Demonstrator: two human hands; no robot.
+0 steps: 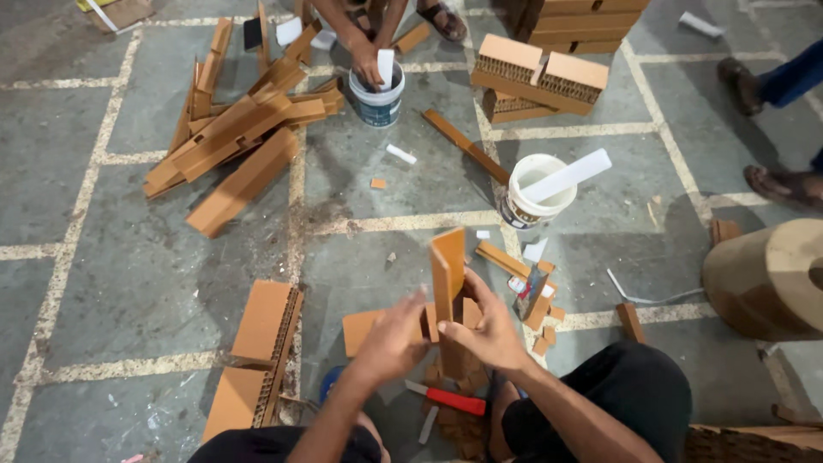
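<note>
Both hands (441,334) clasping upright cardboard strip (447,279), white bucket (533,193) just beyond.

Floor (129,257): grey concrete slabs under me, stained and dusty.
Joints (296,214): pale lines cross it in a grid.
Light: even, soft shadows around my knees.
Walls, windows: outside my view.
Furniture: I see only bare floor.
</note>
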